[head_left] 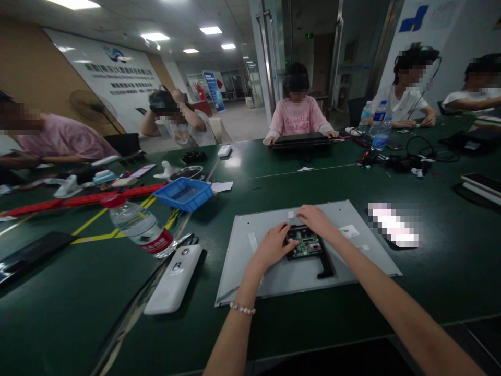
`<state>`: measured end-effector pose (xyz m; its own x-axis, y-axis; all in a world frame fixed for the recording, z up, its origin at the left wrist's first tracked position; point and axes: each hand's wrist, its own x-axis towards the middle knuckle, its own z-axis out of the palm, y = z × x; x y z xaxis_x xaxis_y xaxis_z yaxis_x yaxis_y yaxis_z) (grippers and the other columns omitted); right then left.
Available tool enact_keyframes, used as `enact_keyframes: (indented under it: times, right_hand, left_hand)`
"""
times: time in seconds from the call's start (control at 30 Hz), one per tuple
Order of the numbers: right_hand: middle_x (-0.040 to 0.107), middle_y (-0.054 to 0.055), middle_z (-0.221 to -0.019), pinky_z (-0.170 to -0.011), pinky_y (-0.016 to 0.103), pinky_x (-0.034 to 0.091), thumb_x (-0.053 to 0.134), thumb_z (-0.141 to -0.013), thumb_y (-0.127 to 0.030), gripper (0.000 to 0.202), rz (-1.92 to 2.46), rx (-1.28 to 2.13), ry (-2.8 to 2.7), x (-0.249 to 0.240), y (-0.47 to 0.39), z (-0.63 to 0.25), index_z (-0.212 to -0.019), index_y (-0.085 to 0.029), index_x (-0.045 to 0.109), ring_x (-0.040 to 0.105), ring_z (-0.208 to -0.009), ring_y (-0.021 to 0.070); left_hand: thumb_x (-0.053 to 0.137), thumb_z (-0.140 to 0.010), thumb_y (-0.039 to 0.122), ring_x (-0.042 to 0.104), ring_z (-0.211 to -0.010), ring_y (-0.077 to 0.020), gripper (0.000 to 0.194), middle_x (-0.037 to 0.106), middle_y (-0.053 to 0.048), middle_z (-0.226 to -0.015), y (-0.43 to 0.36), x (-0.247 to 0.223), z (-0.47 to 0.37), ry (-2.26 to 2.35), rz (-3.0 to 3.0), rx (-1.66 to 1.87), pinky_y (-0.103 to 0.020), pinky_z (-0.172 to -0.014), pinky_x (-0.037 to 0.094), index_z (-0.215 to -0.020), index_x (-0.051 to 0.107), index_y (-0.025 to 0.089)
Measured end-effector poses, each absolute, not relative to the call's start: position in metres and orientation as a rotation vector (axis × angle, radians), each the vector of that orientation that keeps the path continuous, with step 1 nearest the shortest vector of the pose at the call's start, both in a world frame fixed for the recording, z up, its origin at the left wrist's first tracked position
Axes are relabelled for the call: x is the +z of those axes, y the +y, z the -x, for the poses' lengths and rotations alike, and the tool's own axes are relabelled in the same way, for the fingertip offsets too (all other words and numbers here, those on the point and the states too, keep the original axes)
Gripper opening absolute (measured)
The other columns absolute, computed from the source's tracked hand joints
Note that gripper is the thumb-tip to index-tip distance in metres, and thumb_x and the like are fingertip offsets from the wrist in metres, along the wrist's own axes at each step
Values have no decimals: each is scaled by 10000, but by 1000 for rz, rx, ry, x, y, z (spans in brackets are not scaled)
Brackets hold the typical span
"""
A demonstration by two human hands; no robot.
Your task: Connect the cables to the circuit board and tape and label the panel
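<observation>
A grey metal panel (242,261) lies flat on the green table in front of me. On its middle sits a black frame with a green circuit board (307,247); a black arm of the frame extends toward the panel's near edge. My left hand (274,244) rests at the frame's left side, its fingers spread, thumb over the board and fingertips on the upper left corner. My right hand (315,219) is at the frame's top edge with its fingers bent together; whatever is under its fingertips is too small to make out. A small white piece (290,214) lies just beyond the frame.
Left of the panel are a white power bank (176,279), a tilted water bottle (143,227), cables and a blue tray (183,194). A phone (395,227) lies on the right. Several people sit across the green table (297,326).
</observation>
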<state>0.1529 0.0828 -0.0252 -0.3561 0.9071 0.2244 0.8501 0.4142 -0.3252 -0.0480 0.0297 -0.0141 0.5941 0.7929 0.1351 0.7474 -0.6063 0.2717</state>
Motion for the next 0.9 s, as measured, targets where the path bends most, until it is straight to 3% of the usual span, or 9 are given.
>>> enact_keyframes:
  times: [0.23, 0.43, 0.67, 0.9]
  right_hand:
    - [618, 64, -964, -791, 232, 370, 464, -884, -206, 210, 1524, 214, -2318, -22, 84, -153, -952, -191, 663, 548, -939, 163]
    - [600, 51, -952, -711, 222, 361, 588, -811, -293, 190, 1467, 311, -2316, -23, 83, -157, -963, -196, 650, 546, -852, 156]
    - [597, 43, -884, -691, 213, 341, 520, -830, -168, 151, 1499, 303, -2323, -26, 87, -156, -904, -188, 650, 540, -818, 140]
    - [597, 51, -905, -728, 220, 367, 486, -847, -181, 184, 1510, 271, -2307, -30, 89, -162, -926, -185, 652, 545, -841, 146]
  left_hand:
    - [416, -884, 503, 416, -1228, -266, 546, 403, -118, -1375, 29, -15, 48, 1302, -2621, 358, -404, -1026, 317, -1325, 381, 183]
    - [401, -889, 512, 404, -1238, -264, 551, 400, -116, -1379, 29, -14, 48, 1295, -2619, 351, -408, -1029, 315, -1334, 373, 188]
    - [415, -885, 504, 412, -1232, -258, 549, 410, -121, -1370, 30, -16, 48, 1303, -2634, 350, -398, -1028, 320, -1324, 385, 175]
    - [411, -888, 499, 407, -1240, -256, 538, 408, -114, -1374, 30, -16, 48, 1304, -2632, 362, -392, -1032, 313, -1325, 382, 187]
